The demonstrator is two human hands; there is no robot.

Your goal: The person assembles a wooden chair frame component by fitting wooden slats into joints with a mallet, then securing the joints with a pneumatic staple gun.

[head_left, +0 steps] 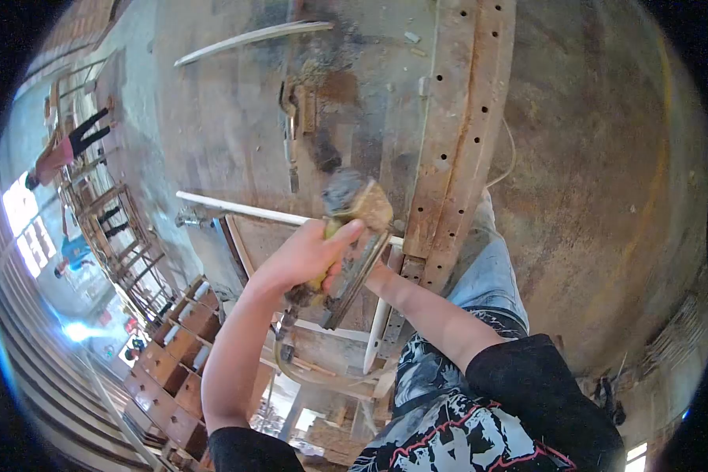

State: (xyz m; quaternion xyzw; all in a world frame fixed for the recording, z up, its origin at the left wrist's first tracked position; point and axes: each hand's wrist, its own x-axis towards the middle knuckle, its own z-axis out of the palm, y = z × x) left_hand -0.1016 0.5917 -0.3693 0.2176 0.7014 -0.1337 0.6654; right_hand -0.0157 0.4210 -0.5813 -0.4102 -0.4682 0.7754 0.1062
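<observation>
My left hand [311, 256] is wrapped round the handle of a dusty yellow-and-grey sander [367, 206]; its thumb lies over the top and the fingertips show on the right side. A long, flat pad [357, 282] runs slantwise along the tool, and a hose [285, 358] leads off its lower end. Behind this pad my right hand [380, 275] is mostly hidden, so its fingers do not show. Close to both hands lies a narrow pale strip [252, 211], which passes behind the tool. Another pale strip [377, 334] stands below my right wrist.
A rusty metal beam [456, 134] with several holes lies to the right of the tool. Farther up are a curved pale strip [252, 41] and a metal clamp [291, 118] on the stained floor. Stacked brown boxes [159, 385], racks and other people appear at left.
</observation>
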